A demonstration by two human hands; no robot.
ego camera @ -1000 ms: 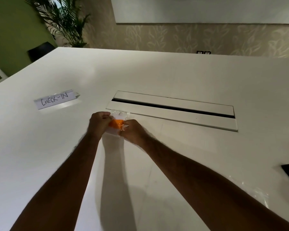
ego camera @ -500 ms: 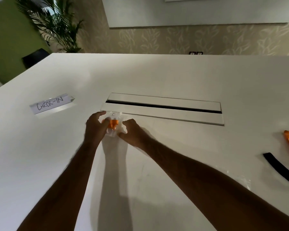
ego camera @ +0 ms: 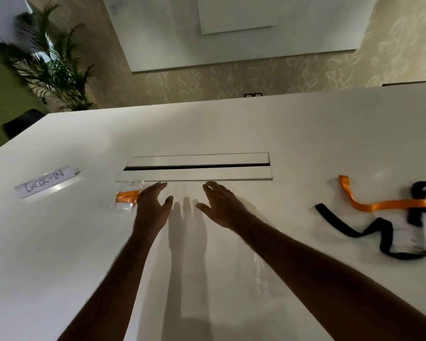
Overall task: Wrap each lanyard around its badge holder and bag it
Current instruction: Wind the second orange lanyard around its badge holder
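Beside left hand (ego camera: pixel 151 205), bagged lanyard (ego camera: pixel 127 196)

Glossy, smooth white table (ego camera: pixel 231 129); clear, shiny plastic bag (ego camera: pixel 127 195) enclosing satin-sheen orange ribbon; loose orange lanyard (ego camera: pixel 389 205) of glossy woven ribbon; black lanyard (ego camera: pixel 354 230), matt cloth; paper sign (ego camera: pixel 46 184), matt.

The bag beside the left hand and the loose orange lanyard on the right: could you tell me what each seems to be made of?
The bag looks like thin clear plastic film: glossy, creased, with the wrapped orange band showing through. The loose orange lanyard looks like flat woven ribbon, probably polyester, with a slight satin sheen; it curls limply on the table.
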